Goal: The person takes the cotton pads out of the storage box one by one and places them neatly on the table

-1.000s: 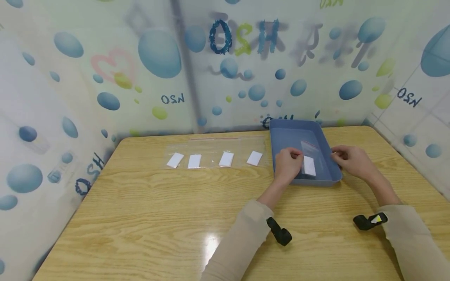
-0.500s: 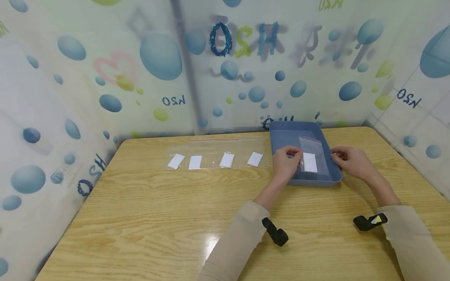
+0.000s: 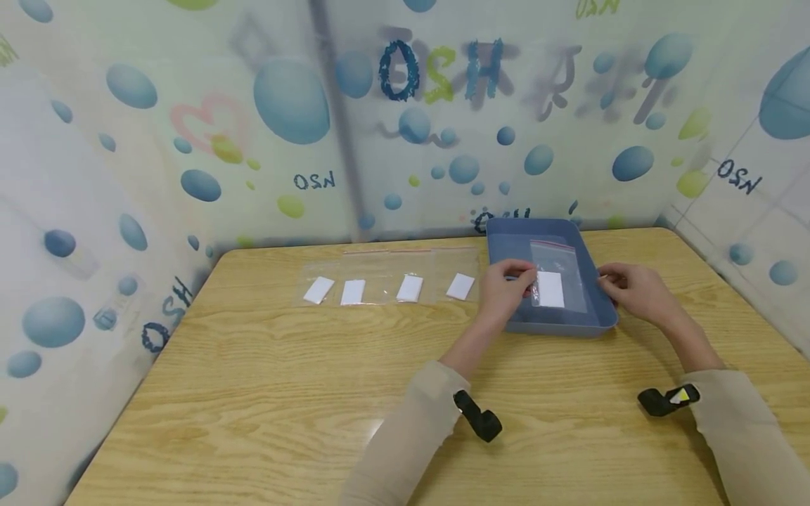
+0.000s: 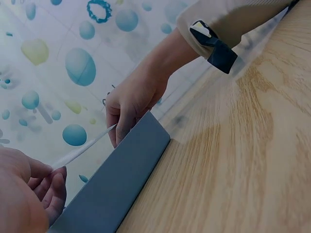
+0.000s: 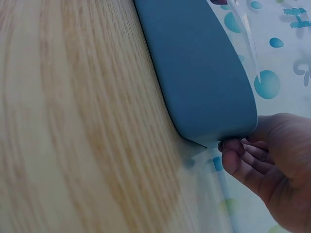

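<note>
My left hand (image 3: 503, 289) pinches the left edge of a clear zip bag (image 3: 574, 284) between thumb and fingers. A white rectangular piece (image 3: 549, 290) lies inside that bag, which has a red line along its top. The bag hangs over the blue-grey tray (image 3: 557, 329); in the left wrist view it shows edge-on as a thin strip above the tray wall (image 4: 119, 179). My right hand (image 3: 633, 287) grips the tray's right rim, thumb on one side of the wall and fingers curled on the other, as the right wrist view shows (image 5: 277, 165).
Left of the tray, several similar clear bags lie in a row, each with a white piece; the nearest white piece (image 3: 460, 286) is close to the tray. A wooden table (image 3: 285, 379) carries everything. A patterned wall (image 3: 430, 161) rises behind it.
My left hand has drawn the bag leftward over the tray, and the bag now faces the head view more fully. My right hand stays at the tray's rim.
</note>
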`<state>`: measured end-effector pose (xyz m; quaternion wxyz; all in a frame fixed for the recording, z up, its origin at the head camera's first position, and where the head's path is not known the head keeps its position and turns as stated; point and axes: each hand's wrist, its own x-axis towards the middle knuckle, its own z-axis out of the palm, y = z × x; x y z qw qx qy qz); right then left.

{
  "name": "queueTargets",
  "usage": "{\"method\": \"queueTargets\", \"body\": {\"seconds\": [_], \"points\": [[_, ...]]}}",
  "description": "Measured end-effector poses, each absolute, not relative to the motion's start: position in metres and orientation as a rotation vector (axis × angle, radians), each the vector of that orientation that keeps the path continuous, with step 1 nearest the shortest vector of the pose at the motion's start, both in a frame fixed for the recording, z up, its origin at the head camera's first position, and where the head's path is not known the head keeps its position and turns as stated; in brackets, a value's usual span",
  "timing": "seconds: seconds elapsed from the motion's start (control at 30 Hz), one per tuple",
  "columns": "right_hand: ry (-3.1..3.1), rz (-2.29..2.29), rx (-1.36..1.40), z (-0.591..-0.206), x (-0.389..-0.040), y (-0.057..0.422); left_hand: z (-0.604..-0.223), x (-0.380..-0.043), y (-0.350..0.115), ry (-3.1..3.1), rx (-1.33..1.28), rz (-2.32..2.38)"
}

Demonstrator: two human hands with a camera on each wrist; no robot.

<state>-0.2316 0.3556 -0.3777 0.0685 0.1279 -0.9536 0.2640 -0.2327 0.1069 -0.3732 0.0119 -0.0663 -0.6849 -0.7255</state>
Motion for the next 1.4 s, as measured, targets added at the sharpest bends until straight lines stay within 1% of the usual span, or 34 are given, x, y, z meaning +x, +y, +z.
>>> {"method": "queueTargets", "body": {"seconds": [0.3, 0.67, 1.4], "points": [[-2.866, 0.795, 0.376, -0.379, -0.232, 0.357, -0.371, -0.234, 0.087, -2.219, -0.219, -2.24], [-2.869, 0.813, 0.364, -0.38, -0.231, 0.358, -0.374, -0.237, 0.061, -2.183, -0.274, -2.282], [-2.854, 0.802, 0.372, -0.381, -0.232, 0.358, -0.374, -0.223, 0.01, -2.209, -0.304, -2.32]]}}
